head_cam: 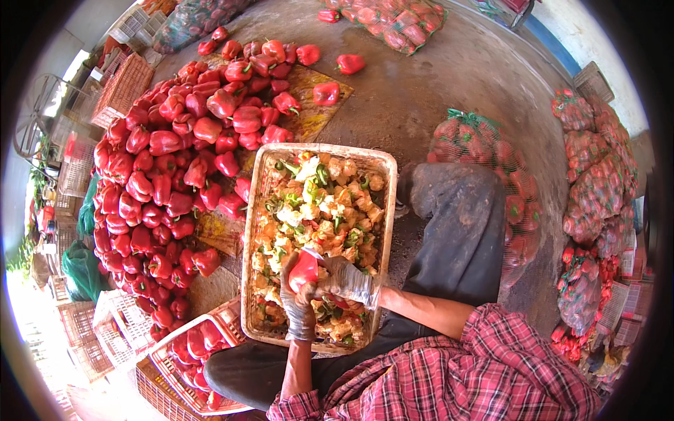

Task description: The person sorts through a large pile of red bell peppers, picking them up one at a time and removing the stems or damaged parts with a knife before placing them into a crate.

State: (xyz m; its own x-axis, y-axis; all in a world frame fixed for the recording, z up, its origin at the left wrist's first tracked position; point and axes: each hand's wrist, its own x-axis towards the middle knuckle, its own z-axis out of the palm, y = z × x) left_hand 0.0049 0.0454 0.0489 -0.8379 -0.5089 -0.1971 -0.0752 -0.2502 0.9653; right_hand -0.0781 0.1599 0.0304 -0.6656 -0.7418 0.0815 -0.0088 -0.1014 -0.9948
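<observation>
My gloved left hand (pixel 298 310) is closed around a red bell pepper (pixel 304 271) above a plastic crate (pixel 388 226). Against the pepper's right side is my gloved right hand (pixel 345 281), fingers bent; a small pale blade-like edge shows at the pepper's top, but what this hand grips is hidden. The crate holds pepper cores (pixel 316 202) with pale seeds and green stems. To its left lies a large heap of whole red bell peppers (pixel 163 142).
A crate of red peppers (pixel 197 344) stands at the lower left beside my knee. A net sack of peppers (pixel 468 139) sits beyond my other knee, with more filled sacks (pixel 597 179) along the right wall. Loose peppers (pixel 350 63) lie on the floor ahead.
</observation>
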